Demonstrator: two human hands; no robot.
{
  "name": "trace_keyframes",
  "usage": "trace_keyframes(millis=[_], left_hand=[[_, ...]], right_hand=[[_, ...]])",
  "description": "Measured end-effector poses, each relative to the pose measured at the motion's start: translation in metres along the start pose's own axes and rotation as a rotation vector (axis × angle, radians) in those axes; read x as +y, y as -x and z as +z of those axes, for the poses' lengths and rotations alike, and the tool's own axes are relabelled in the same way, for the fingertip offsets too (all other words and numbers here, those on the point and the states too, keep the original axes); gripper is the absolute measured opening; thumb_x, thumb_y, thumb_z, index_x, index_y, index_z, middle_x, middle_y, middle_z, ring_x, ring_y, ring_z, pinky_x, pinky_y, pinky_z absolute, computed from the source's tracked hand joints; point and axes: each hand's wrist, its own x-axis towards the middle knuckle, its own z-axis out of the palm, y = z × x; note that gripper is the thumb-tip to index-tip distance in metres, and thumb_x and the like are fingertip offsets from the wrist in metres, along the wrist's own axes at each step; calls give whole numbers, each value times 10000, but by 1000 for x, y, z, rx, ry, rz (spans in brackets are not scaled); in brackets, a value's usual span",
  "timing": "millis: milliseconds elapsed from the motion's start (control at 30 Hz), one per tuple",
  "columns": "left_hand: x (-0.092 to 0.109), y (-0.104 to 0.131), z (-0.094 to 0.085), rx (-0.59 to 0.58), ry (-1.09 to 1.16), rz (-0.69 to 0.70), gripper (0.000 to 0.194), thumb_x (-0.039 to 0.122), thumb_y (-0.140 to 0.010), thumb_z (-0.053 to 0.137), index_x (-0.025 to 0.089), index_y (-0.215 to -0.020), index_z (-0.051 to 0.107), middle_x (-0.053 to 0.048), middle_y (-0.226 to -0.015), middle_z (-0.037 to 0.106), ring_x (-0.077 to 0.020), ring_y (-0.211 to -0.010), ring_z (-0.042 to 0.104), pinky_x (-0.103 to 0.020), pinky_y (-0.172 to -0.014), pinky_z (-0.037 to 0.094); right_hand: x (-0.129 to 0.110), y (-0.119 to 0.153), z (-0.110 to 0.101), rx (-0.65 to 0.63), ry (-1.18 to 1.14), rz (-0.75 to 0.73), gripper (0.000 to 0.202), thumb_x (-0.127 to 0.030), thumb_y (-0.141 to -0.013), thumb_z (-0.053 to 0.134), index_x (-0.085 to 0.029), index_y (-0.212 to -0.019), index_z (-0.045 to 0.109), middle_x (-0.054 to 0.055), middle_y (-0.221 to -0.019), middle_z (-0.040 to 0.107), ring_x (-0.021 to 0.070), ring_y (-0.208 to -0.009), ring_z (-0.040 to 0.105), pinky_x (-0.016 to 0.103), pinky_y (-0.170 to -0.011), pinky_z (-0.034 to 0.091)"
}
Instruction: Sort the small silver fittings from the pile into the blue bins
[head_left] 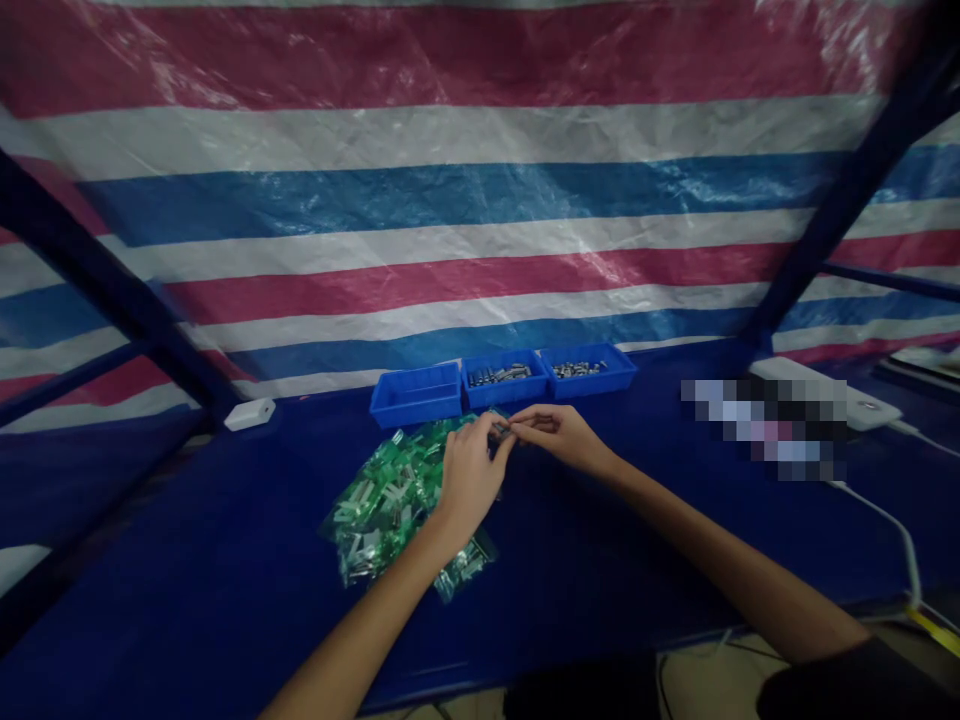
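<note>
My left hand (471,468) is closed, its thumb and fingers pinching what looks like a small plastic bag (498,428), dark and mostly hidden by the fingers. From the right, my right hand (564,436) meets it with a pinch on the same small bag. Under and beside my left hand lies a pile of small clear and green plastic bags (397,485) with silvery pieces inside. Just beyond the hands are a blue bin (504,392) of slim metal pieces and another blue bin (600,383) of short metal parts.
A third blue bin (416,408), with no parts visible, stands at the left of the row. A white box (250,413) sits farther left on the blue table (592,600). At right are a white device (874,408), a blurred-out item and a white cable (892,525).
</note>
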Motion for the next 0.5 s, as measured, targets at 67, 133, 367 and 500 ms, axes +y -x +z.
trace_keyframes(millis=[67,133,367,500], left_hand=[[0,-1,0,14,99,9,103,280,-835,525,218,-908,561,9,-816,638,-142,-736,578,-280,-705,395],[2,-3,0,28,218,1,120,267,-826,533,212,-926,569,6,-832,634,-124,-708,565,-253,-675,411],[12,-1,-3,126,365,-80,218,314,-830,520,200,-998,600,-13,-839,616,-126,-725,551,-244,-679,434],[11,0,-1,126,379,-74,248,342,-834,514,211,-1018,616,-19,-872,618,-124,-731,551,-246,-691,444]], right_hand=[[-2,0,-1,17,-64,61,268,-365,-646,713,-180,-839,697,8,-694,668,131,-648,601,274,-670,471],[-4,1,-2,35,-135,140,264,-355,-639,721,-182,-836,698,-1,-674,658,111,-622,578,256,-650,458],[-7,8,0,-48,-464,270,239,-291,-655,724,-207,-876,688,3,-772,650,95,-702,581,219,-667,435],[-4,7,0,-96,-453,269,234,-273,-641,740,-208,-858,682,-5,-762,646,93,-709,583,210,-662,431]])
